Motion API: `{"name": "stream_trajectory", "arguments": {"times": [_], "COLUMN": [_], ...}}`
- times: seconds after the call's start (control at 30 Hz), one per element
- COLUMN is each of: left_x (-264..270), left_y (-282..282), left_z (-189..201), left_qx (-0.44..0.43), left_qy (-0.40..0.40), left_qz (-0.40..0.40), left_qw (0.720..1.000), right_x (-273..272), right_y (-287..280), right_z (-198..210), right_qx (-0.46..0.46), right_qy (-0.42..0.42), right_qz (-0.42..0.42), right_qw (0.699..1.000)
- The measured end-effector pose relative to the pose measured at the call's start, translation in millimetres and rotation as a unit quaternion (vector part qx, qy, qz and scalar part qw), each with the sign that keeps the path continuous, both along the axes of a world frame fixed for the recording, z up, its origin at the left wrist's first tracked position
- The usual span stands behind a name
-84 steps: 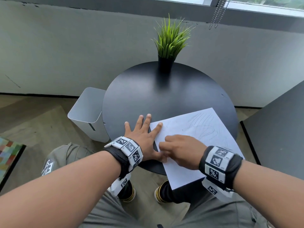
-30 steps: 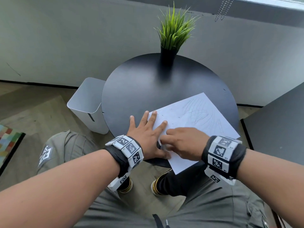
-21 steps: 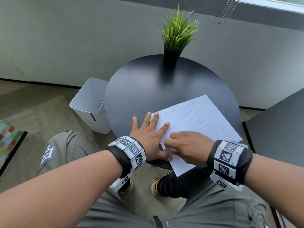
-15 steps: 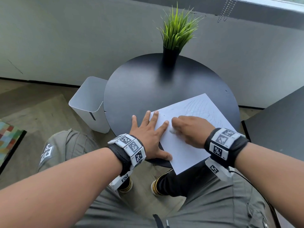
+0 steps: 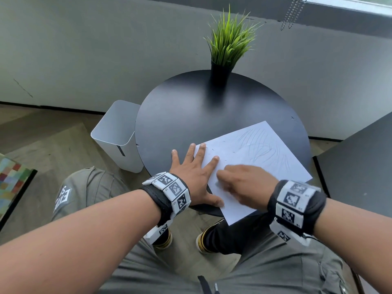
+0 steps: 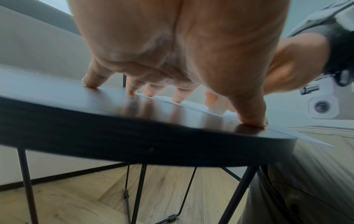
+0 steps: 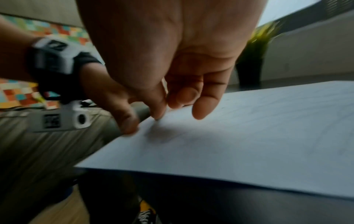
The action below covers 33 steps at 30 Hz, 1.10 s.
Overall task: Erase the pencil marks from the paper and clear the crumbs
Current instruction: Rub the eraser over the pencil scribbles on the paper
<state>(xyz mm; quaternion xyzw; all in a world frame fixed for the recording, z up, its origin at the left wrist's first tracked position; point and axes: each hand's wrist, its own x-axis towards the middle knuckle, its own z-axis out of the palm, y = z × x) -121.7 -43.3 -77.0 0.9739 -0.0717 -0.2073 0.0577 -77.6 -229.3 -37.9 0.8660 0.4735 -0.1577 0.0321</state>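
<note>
- Left hand (image 5: 192, 177): flat, fingers spread, pinning paper (image 5: 254, 166) on tabletop (image 5: 191, 115).
- Right hand (image 5: 244, 185): curled, blurred; grip contents unclear.
- Risk: overhanging paper creasing or tearing under hard rubbing.

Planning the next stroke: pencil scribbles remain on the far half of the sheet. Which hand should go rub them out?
Right. The right hand is already on the paper, just short of the scribbles. The left hand lies flat, pinning the paper's corner to the table.
</note>
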Motion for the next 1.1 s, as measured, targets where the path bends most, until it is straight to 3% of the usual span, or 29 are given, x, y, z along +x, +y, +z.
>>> {"name": "stream_trajectory", "arguments": {"times": [0.07, 0.23, 0.43, 0.6, 0.83, 1.0, 1.1], "left_x": [0, 0, 1, 0, 3, 5, 6], "left_y": [-1, 0, -1, -1, -2, -2, -2], "left_z": [0, 0, 0, 2, 7, 7, 6], "left_qx": [-0.001, 0.007, 0.001, 0.011, 0.019, 0.005, -0.007], "left_qy": [0.002, -0.003, 0.005, 0.006, -0.029, -0.04, -0.02], "left_qz": [-0.001, 0.005, -0.001, 0.004, -0.054, -0.06, -0.057], "left_qw": [1.0, 1.0, 1.0, 1.0, 0.998, 0.997, 0.998], "right_x": [-3, 37, -1, 40, -11, 29, 12], "right_y": [3, 9, 10, 3, -2, 1, 0], "right_z": [2, -3, 6, 0, 2, -2, -2], "right_qx": [-0.017, 0.018, -0.028, 0.0, -0.013, 0.005, 0.016], "right_qy": [0.013, -0.057, 0.039, -0.04, 0.014, -0.056, -0.031], "right_qz": [0.013, -0.137, 0.02, -0.148, 0.015, -0.138, -0.104], "right_qw": [1.0, 0.989, 0.999, 0.988, 1.0, 0.989, 0.994]}}
